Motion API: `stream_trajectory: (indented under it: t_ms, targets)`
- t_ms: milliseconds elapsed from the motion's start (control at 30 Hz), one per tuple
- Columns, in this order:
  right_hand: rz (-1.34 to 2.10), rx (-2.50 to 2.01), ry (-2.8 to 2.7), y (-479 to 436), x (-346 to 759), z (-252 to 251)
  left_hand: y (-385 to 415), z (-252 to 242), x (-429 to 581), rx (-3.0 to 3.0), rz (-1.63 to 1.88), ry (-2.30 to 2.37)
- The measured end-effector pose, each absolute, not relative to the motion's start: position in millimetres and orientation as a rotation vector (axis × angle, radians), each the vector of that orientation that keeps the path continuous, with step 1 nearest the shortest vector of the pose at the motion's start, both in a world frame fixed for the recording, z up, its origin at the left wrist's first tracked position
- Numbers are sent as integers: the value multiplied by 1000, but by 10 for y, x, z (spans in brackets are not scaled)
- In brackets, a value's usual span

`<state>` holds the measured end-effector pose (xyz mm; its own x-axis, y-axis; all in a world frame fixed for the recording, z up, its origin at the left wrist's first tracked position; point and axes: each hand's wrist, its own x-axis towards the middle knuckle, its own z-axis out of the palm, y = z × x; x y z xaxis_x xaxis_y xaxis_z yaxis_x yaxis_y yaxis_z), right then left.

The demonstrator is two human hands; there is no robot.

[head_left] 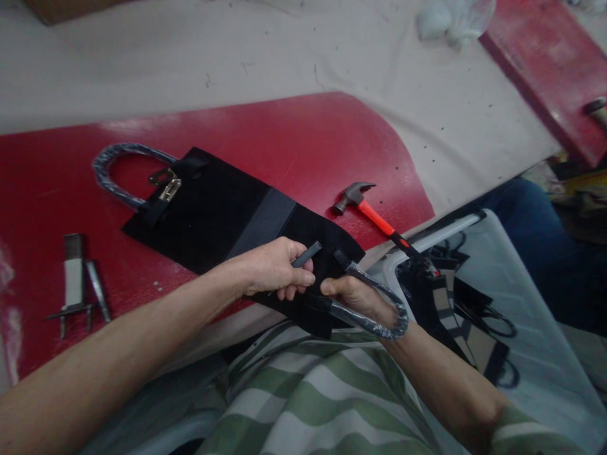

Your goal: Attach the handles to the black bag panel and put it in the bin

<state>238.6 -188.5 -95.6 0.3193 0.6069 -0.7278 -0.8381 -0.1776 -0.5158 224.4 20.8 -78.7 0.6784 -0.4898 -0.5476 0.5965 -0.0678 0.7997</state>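
Observation:
A black handbag body (222, 208) lies spread flat across the red mat, its near end reaching over the table edge toward me. At each end a handle (114, 155) is wrapped in clear film, and gold-coloured metal hardware (171, 189) sits by the far-left one. My left hand (279, 268) is closed around a short, narrow dark strip (306, 254) above the bag; its exact kind is unclear. My right hand (358, 297) grips the bag's near end, thumb on top, beside the right handle (401, 316); its other fingers are hidden underneath.
A claw hammer (374, 215) with an orange and black handle rests right of the bag. On the red mat (303, 139) at left lie a pronged metal tool (73, 278) and a slim metal tool (98, 291). A pale plastic bin (521, 291) at right holds several bag pieces.

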Motion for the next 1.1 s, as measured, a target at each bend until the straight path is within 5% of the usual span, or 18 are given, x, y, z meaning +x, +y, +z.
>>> stream_trajectory:
  t_ms: [1100]
  targets:
    - [1259,-1192,252,-1951,2355,-990,160,-626,2131,1571,-773,165]
